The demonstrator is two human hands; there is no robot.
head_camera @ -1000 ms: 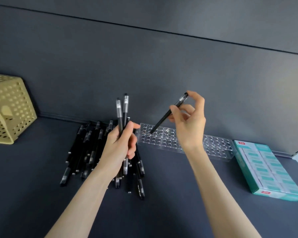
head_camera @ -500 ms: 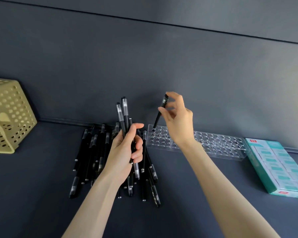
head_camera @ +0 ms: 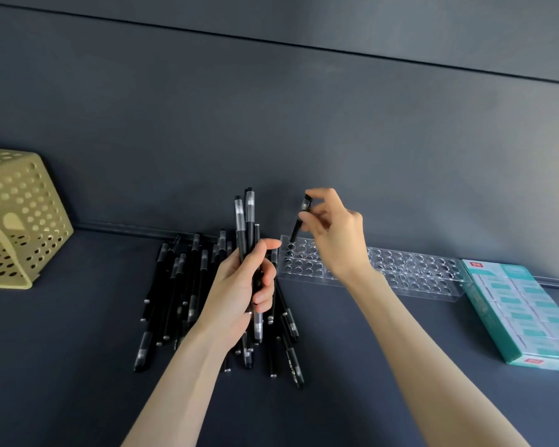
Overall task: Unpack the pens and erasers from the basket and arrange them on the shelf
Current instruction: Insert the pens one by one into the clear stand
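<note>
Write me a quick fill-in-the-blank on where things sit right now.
The right hand pinches one pen over the rack's ____ end.
The left hand grips several ____.
The eraser box lies ____ of the rack.
The basket sits at the shelf's far ____.
Answers: left, pens, right, left.

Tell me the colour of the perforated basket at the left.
The basket is pale yellowish tan with round holes; best seen in the head view.

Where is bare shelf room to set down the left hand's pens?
Bare shelf lies between the yellow perforated plastic basket and the pile of black pens, and in front of the clear plastic holed rack, left of the teal eraser box. Crowded: under the left hand, beside the rack's left end.
</note>
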